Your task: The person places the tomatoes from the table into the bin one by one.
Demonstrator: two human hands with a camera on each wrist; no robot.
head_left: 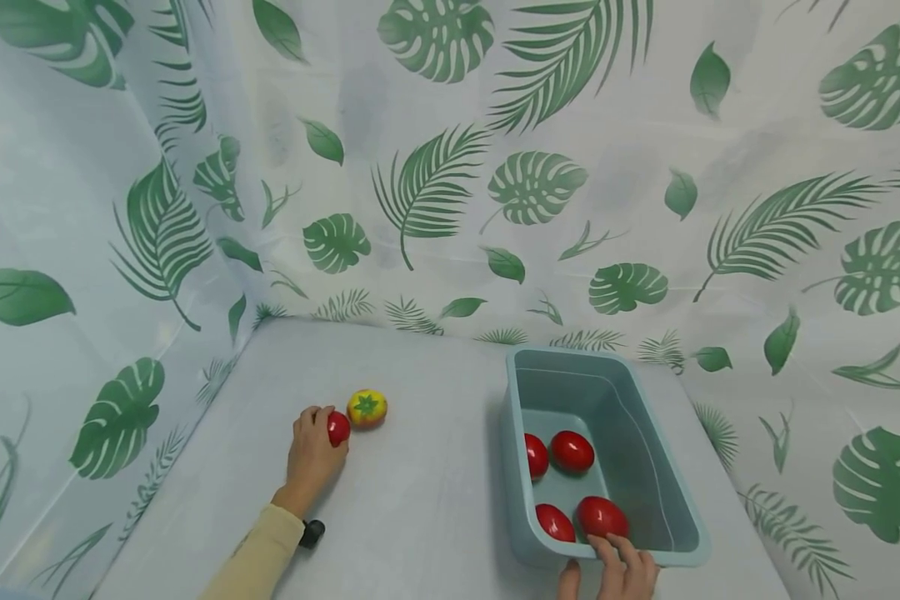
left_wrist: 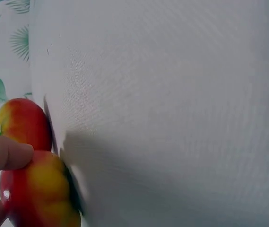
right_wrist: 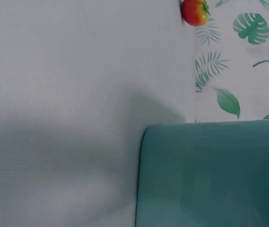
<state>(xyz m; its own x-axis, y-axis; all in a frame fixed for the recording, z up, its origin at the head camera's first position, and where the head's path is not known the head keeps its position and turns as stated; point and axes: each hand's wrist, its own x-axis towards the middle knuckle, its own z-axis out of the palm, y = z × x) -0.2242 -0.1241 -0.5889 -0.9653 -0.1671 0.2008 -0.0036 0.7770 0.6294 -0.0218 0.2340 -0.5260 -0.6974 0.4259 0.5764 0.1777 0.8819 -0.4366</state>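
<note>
Red-and-yellow toy tomato [head_left: 337, 428], smooth and glossy, is sitting on the pale grey table [head_left: 420, 500] at the left, where the person's left hand [head_left: 312, 457] is curling its fingers [left_wrist: 6, 153] around it, just beside a second yellow-and-red tomato with a green stalk [head_left: 367, 408]. The right hand [head_left: 618, 571] is resting on the near rim of a rectangular teal plastic tub [head_left: 667, 500], its fingers hooking over the edge beside four red tomatoes [head_left: 572, 451] lying inside. A sound grip here would seem to call for wrapping the round, slippery fruit evenly, without nudging its neighbour, while the other hand is steadying the tub.
</note>
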